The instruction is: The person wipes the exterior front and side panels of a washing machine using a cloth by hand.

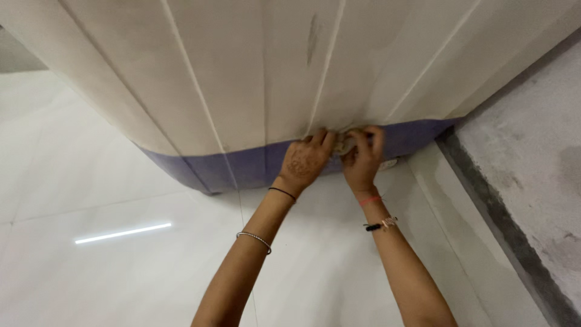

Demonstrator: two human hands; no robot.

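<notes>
Two hands are pressed to a curtain (254, 79) at its purple hem (242, 166), above the floor (91, 181). A small bunch of cloth is pinched by the left hand (307, 160) and the right hand (363, 158), side by side.

Single head-worn view, angled down and forward, close on both hands (336, 158) at arm's length.

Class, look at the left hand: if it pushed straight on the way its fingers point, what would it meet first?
The left hand would likely meet the cream ribbed appliance body, just above its purple base band, which its fingertips already seem to touch.
</notes>
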